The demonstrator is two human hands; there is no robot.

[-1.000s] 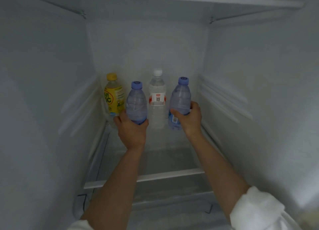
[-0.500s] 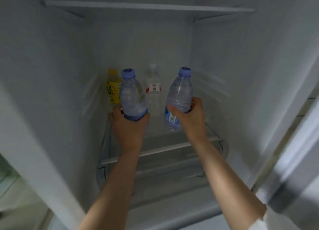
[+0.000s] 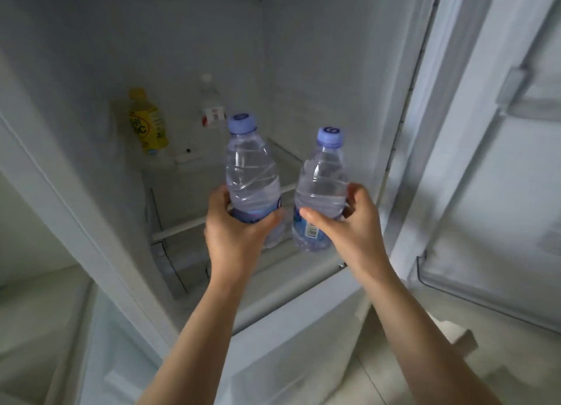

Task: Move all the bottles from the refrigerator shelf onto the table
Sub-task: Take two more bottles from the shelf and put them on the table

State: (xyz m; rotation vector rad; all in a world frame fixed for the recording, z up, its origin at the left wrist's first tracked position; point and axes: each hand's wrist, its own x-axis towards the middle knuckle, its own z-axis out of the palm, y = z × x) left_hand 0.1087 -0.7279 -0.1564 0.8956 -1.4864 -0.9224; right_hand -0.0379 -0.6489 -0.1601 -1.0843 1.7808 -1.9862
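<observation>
— Two water bottles are in our hands; the left hand (image 3: 235,231) grips the lower half of the left water bottle (image 3: 252,176), fingers (image 3: 267,220) curled round its blue label; the right hand (image 3: 349,222) grips the right water bottle (image 3: 321,189), thumb across the front just above its label; both bottles are upright, in the air in front of the refrigerator shelf (image 3: 182,227), near each other but apart.

— And what do we see left on the shelf?

— A yellow bottle (image 3: 148,125) by its back left corner; a clear bottle with a red-and-white label (image 3: 211,107) along the back edge, blurred; the refrigerator door (image 3: 491,161) stands open on the right.
</observation>
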